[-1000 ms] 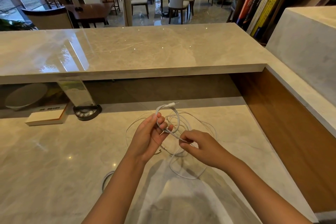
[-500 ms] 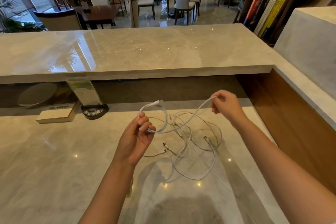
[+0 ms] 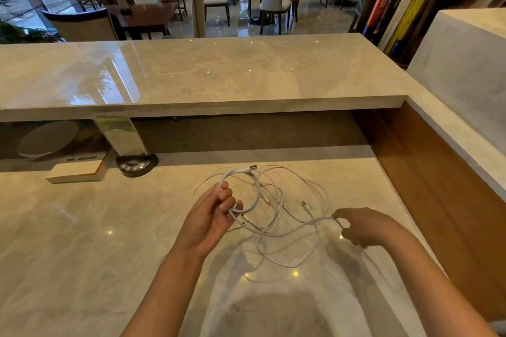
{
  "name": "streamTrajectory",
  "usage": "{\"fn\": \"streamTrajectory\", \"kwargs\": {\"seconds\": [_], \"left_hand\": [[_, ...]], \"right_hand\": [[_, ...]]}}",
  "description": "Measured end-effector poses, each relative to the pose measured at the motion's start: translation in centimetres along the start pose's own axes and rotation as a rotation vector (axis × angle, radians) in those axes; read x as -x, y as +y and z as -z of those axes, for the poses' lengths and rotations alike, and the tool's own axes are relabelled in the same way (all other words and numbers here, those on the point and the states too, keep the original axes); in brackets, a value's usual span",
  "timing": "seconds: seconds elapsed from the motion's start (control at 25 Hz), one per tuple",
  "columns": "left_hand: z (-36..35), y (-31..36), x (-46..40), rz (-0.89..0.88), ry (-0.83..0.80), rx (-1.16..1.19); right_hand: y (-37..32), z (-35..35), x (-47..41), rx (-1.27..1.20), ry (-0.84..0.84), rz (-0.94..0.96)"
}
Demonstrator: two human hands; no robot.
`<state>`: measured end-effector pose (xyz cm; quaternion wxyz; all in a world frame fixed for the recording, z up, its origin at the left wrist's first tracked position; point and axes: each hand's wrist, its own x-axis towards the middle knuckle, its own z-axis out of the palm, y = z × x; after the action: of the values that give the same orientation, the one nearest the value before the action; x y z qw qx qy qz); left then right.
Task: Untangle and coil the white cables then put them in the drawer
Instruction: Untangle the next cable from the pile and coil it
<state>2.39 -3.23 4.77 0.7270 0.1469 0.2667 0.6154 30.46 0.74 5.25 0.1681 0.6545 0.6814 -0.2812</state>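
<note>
A tangle of thin white cables (image 3: 276,230) lies on the marble desk (image 3: 82,241) in front of me. My left hand (image 3: 210,219) grips one small loop of the thicker cable, its USB plug (image 3: 250,168) sticking up to the right above the fingers. My right hand (image 3: 358,227) pinches the same cable farther along, low over the desk at the right of the tangle. Loose loops and small plugs spread between the two hands. No drawer is in view.
A raised marble counter (image 3: 205,76) runs across behind the desk, with a wooden side panel (image 3: 438,186) on the right. Under the counter stand a white box (image 3: 74,171), a round bowl (image 3: 46,139) and a black button device (image 3: 135,165).
My right hand has come down from its raised spot near the counter to the desk at the right, still holding the cable. The left hand keeps its loop.
</note>
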Motion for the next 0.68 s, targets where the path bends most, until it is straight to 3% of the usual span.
{"fn": "streamTrajectory", "kwargs": {"seconds": [0.04, 0.08, 0.12, 0.16, 0.24, 0.28, 0.36, 0.48, 0.6, 0.68], "left_hand": [[-0.4, -0.3, 0.0, 0.005, 0.006, -0.017], [-0.8, -0.6, -0.1, 0.016, 0.013, -0.02], [-1.2, -0.8, -0.1, 0.027, 0.015, -0.016], [-1.6, -1.1, -0.2, 0.038, 0.018, -0.015], [-2.1, -1.4, -0.2, 0.045, 0.009, -0.021], [-2.3, -1.5, -0.3, 0.047, 0.007, -0.026], [-2.5, -1.5, -0.2, 0.046, -0.003, -0.042], [-2.6, -1.2, 0.2, 0.046, -0.015, -0.077], [-2.1, -0.9, 0.7, 0.043, -0.038, -0.053], [-1.7, -0.6, 0.9, 0.038, -0.083, -0.045]], "right_hand": [[0.0, -0.7, 0.1, 0.134, 0.089, -0.001], [-0.7, -0.9, 0.5, 0.107, 0.271, 0.072], [-1.8, -0.9, 1.0, -0.012, 0.431, 0.207], [-2.9, -0.8, 1.5, -0.186, 0.479, 0.366], [-5.3, -1.1, 2.7, -0.489, 0.229, 0.617], [-6.3, -1.8, 3.1, -0.564, 0.04, 0.677], [-7.1, -3.5, 3.4, -0.635, -0.174, 0.743], [-5.7, -4.1, 2.3, -0.701, -0.222, 0.727], [-3.3, -2.6, 1.0, -0.567, -0.154, 0.675], [-1.9, -1.2, 0.7, -0.507, -0.202, 0.654]]}}
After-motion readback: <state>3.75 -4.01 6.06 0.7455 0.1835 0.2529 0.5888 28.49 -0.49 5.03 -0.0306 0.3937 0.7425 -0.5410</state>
